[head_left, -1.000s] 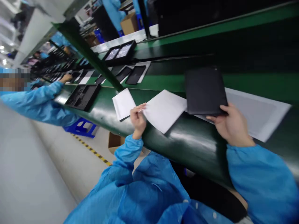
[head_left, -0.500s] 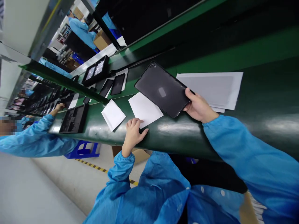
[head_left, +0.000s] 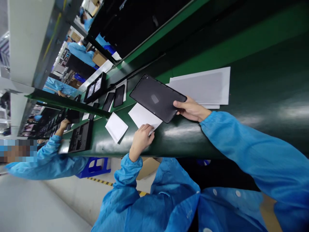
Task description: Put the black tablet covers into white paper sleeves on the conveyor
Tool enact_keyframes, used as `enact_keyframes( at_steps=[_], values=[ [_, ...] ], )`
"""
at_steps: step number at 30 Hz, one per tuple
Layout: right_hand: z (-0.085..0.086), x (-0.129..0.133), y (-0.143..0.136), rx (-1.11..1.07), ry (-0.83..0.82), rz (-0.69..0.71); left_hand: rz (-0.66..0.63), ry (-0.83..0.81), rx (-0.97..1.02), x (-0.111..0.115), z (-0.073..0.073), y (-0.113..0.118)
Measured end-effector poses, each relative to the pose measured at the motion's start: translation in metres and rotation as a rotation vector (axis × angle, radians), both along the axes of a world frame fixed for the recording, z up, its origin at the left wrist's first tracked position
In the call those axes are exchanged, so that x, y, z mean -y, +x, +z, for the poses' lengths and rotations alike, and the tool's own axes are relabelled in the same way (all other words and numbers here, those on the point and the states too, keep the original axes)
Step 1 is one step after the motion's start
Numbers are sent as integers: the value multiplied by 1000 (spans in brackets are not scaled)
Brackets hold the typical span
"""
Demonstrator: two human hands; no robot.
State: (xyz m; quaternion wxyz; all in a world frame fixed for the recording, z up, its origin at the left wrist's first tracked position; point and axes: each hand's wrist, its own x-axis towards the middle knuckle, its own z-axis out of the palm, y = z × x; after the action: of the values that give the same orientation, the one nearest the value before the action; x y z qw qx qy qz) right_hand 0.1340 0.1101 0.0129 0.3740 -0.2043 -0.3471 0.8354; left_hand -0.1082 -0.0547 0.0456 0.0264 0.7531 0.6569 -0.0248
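- While the right hand [head_left: 191, 109] is closed on one thin black rectangular tablet-sized panel [head_left: 158, 98], thumb on its face and fingers underneath, the panel tilts above the green, shiny table [head_left: 188, 135], a small pale rectangle near its middle.
- One left hand [head_left: 142, 138] is half open, fingers loosely bent, touching the near corner of one plain white sheet [head_left: 142, 116]; whether it pinches the paper, I cannot tell. The black panel covers part of this sheet from view.
- One smaller white square packet [head_left: 117, 127] lies to the left, apart from both hands.
- At least two white and grey flat sheets [head_left: 205, 87] overlap behind the right hand.
- Two black phone-like slabs [head_left: 119, 95] lie side by side, with white paper under them.
- Two black trays: one deep tray [head_left: 103, 84] with two shiny items in it, and one compartmented tray [head_left: 89, 135] near a blue-sleeved co-worker's arm [head_left: 50, 153].
- Below the table, one blue plastic stool [head_left: 95, 167] and one brown cardboard box [head_left: 148, 167].
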Motion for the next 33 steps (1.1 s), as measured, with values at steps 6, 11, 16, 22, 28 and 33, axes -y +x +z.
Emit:
enact_keyframes(
  at_steps=[6, 11, 16, 22, 28, 33],
  values=[
    [2, 1, 3, 19, 39, 92, 43, -37, -93, -8, -5, 6],
    [4, 1, 1, -5, 22, 47, 123, 10, -3, -17, -15, 8],
    [6, 1, 2, -26, 12, 25, 186, 20, 216, -19, -16, 3],
    [4, 2, 2, 17, 17, 37, 247, -13, 401, -22, -12, -2],
    [4, 2, 0, 21, 14, 11, 283, -30, 575, -25, -13, -9],
    [3, 0, -1, 80, -10, -37, 267, -7, 659, -21, -18, -12]
  ],
)
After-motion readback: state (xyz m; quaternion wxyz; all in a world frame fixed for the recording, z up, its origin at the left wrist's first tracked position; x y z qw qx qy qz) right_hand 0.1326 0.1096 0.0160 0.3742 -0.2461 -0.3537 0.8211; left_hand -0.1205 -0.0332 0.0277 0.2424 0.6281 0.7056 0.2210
